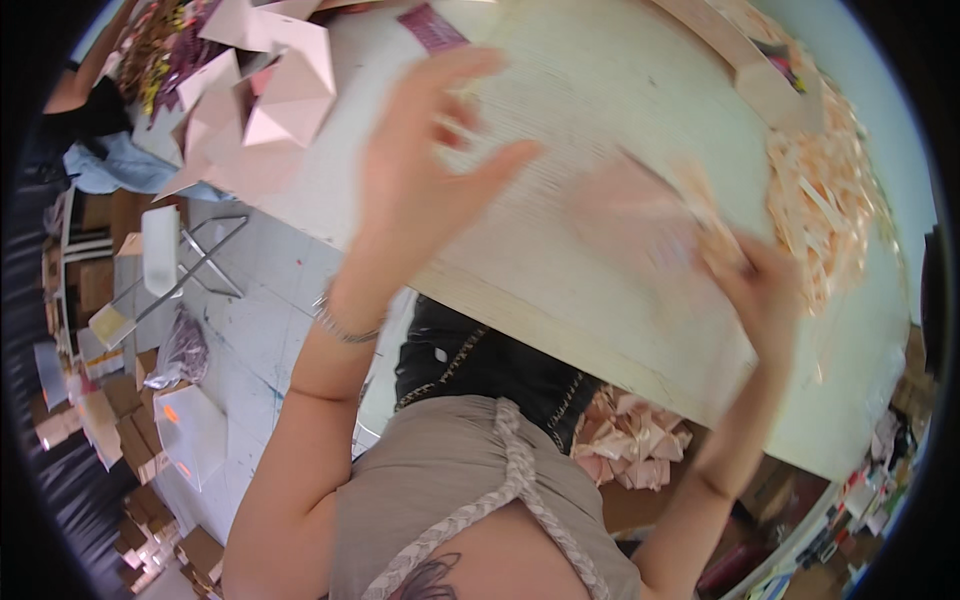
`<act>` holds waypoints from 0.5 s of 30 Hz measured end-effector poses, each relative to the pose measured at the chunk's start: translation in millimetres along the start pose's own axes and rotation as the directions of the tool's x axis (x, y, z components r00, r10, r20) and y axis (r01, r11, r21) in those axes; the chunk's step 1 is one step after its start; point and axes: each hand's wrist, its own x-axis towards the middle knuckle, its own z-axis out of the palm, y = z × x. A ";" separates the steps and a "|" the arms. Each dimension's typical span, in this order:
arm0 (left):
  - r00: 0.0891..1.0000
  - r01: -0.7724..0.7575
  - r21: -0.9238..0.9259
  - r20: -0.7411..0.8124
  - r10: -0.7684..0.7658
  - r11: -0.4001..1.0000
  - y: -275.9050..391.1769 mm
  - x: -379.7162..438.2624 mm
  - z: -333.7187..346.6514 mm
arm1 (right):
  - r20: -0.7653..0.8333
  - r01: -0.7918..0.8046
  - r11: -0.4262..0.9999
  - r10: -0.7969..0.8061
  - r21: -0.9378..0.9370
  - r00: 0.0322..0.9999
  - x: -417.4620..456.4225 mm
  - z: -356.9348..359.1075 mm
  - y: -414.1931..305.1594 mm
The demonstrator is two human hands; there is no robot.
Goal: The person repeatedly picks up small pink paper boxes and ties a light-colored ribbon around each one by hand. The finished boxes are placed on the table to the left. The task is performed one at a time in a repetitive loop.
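Observation:
My left hand (442,142) is raised over the white table (540,262), fingers spread and curved, holding nothing that I can make out. At the right, my right hand (750,277) grips a pale pink, partly see-through piece (637,210) with a peach ribbon-like strip by the fingers. Motion blurs this piece, so its exact kind cannot be told. A small purple packet (433,28) lies beyond my left hand at the table's far side.
Folded pink card pieces (289,97) stand at the far left. Peach shredded strips (821,202) heap at the right beside a long pale box (780,86). Below the table edge are crumpled peach pieces (634,442). A folding chair (161,251) stands left; another person's arm (97,52) shows upper left.

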 end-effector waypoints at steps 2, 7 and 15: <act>0.975 -0.141 0.480 -0.086 0.206 0.866 -30.1 -0.1 -55.2 | 0.362 -0.148 0.987 0.114 0.068 0.925 -40.1 -47.4 31.4; 1.000 0.022 0.911 -0.023 -0.003 0.413 -80.0 -8.7 -127.6 | 0.536 0.214 0.966 -0.260 0.147 0.803 -88.1 -94.4 49.5; 0.664 0.708 -0.034 -0.307 -0.682 0.705 -127.9 -67.4 -172.9 | 0.431 0.433 0.849 -0.527 0.303 0.732 -4.1 7.2 4.0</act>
